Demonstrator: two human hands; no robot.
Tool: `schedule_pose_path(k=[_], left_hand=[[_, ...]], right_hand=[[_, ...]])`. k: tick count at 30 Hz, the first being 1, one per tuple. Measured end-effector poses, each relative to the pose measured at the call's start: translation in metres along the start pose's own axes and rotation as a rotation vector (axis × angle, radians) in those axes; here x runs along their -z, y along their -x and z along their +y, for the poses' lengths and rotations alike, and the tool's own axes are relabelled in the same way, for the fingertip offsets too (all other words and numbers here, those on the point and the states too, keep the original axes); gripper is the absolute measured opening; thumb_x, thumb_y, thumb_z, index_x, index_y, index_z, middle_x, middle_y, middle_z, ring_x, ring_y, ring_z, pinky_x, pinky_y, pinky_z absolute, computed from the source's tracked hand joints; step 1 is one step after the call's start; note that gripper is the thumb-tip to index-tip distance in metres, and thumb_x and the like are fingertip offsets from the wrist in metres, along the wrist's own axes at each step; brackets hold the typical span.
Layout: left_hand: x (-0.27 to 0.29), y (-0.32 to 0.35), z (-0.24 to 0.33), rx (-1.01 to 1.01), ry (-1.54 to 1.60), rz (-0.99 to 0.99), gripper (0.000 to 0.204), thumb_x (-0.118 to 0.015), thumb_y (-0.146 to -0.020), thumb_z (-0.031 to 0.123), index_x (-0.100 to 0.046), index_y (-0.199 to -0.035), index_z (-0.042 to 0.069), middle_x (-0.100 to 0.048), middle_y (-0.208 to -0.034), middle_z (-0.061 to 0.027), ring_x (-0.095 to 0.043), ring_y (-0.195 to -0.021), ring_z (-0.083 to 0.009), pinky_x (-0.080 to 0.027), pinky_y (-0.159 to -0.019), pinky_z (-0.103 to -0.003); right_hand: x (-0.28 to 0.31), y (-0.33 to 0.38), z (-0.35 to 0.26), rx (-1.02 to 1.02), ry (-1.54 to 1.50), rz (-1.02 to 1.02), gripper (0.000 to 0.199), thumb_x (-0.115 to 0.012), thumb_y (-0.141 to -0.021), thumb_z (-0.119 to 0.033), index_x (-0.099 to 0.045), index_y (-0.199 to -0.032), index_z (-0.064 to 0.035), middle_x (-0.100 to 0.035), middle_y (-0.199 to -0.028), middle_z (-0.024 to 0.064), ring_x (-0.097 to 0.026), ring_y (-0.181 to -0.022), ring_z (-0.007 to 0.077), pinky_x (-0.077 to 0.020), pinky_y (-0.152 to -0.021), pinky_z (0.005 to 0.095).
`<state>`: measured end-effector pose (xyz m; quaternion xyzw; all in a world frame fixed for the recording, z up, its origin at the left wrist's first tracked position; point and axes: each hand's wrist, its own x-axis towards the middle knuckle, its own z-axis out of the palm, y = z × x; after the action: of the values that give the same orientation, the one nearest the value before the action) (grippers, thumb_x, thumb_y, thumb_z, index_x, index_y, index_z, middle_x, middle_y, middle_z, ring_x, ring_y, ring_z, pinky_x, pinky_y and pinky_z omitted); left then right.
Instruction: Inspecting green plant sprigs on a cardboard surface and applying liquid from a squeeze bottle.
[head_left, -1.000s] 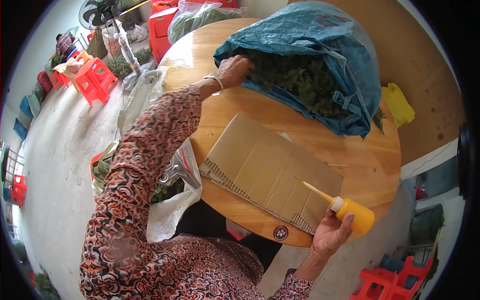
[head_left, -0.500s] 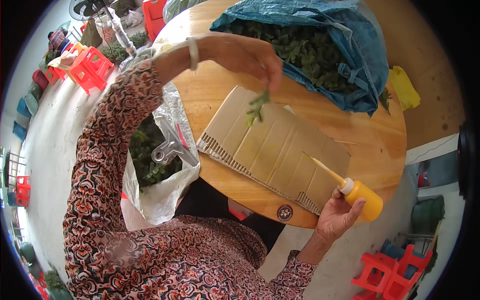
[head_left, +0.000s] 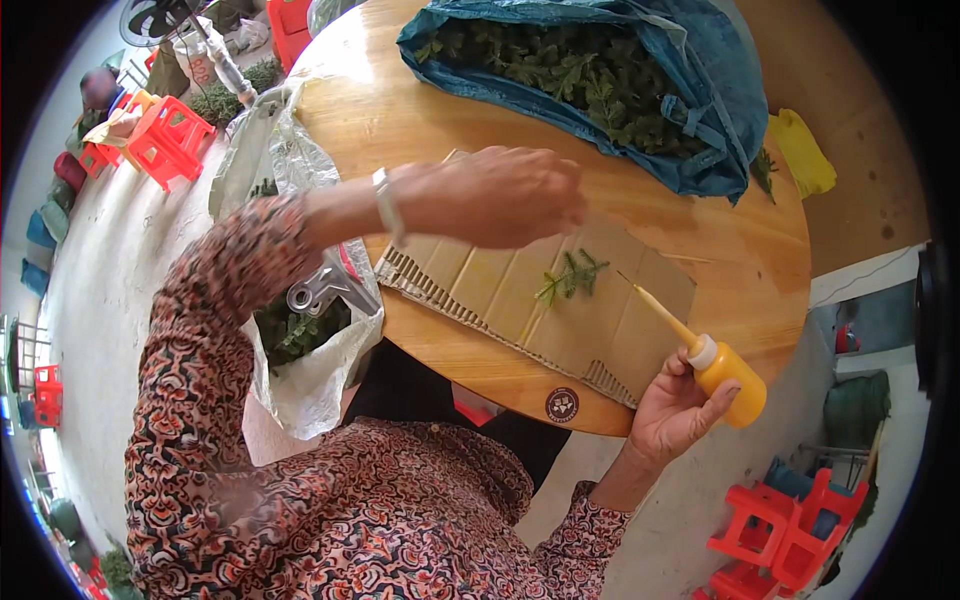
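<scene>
My left hand (head_left: 510,197) is over the cardboard sheet (head_left: 490,300), back up, fingers curled under and smeared by motion; whether they hold anything is hidden. Just below it, apart from the fingers, a small green fir-like sprig (head_left: 572,279) lies on the cardboard. In my right hand (head_left: 675,415), at the table's near right edge, is a yellow squeeze bottle (head_left: 733,384) with a white collar. Its long thin nozzle points up and left, the tip close to the sprig.
A blue woven sack (head_left: 715,120) full of green sprigs lies on the far side of the round wooden table (head_left: 760,270). To the left, a pale plastic bag (head_left: 335,385) holds more greenery, with a grey clip (head_left: 325,285) on it. Red stools (head_left: 170,143) stand on the floor.
The sprig that hung from my left fingers now lies on the cardboard, farther right. My left hand has swung toward me and right. My right hand still holds the bottle.
</scene>
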<state>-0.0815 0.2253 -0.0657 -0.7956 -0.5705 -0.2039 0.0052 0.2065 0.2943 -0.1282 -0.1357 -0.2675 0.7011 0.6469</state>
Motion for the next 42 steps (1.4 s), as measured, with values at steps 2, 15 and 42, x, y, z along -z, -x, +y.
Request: schedule_pose_path(k=[2, 15, 42], left_hand=[[-0.006, 0.018, 0.013, -0.207, -0.103, 0.154, 0.023, -0.057, -0.091, 0.024, -0.062, -0.084, 0.003, -0.059, -0.091, -0.0090, -0.056, -0.075, -0.0173, -0.050, -0.060, -0.026], [-0.063, 0.142, 0.106, 0.422, -0.077, 0.526, 0.045, -0.068, -0.076, 0.024, -0.054, -0.115, 0.006, -0.052, -0.109, -0.0119, -0.051, -0.094, -0.0249, -0.044, -0.083, -0.036], [-0.109, 0.179, 0.084, 0.245, -0.376, 0.944, 0.041, -0.046, -0.094, 0.032, -0.052, -0.126, 0.007, -0.054, -0.124, -0.0126, -0.053, -0.104, -0.0321, -0.044, -0.089, -0.044]], right_hand=[[0.001, 0.000, 0.001, 0.015, 0.017, 0.023, 0.043, -0.068, -0.088, -0.028, -0.051, -0.115, 0.0007, -0.059, -0.105, 0.0146, -0.057, -0.083, 0.0215, -0.0497, -0.070, 0.0250], [-0.034, -0.041, 0.000, -0.462, 0.036, -0.248, 0.045, -0.065, -0.088, -0.037, -0.055, -0.113, -0.0010, -0.062, -0.100, 0.0133, -0.054, -0.075, 0.0172, -0.0420, -0.053, 0.0213], [-0.317, 0.047, 0.235, -1.032, 0.164, -1.306, 0.036, -0.066, -0.086, -0.037, -0.059, -0.097, -0.0033, -0.062, -0.086, 0.0082, -0.059, -0.070, 0.0167, -0.0478, -0.060, 0.0219]])
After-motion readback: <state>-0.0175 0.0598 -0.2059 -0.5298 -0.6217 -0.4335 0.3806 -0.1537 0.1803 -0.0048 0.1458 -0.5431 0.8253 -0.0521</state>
